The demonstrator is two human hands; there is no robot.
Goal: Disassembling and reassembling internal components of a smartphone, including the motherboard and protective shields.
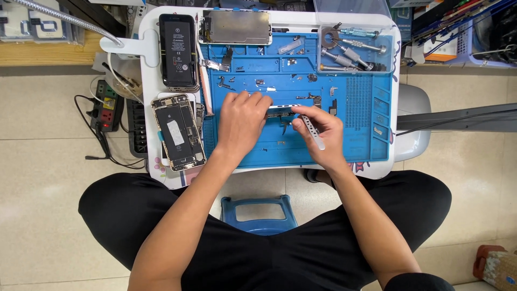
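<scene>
Mid-frame on the blue mat [301,151], left hand [242,121] fingers pinch a slim circuit board [283,110], right hand [323,132] grips tweezers [312,130] touching it; open phone shell [179,131] left, battery [177,51] upper left.

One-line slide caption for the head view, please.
Left hand steadies a small silver circuit board on a blue silicone repair mat while right hand applies metal tweezers.
</scene>
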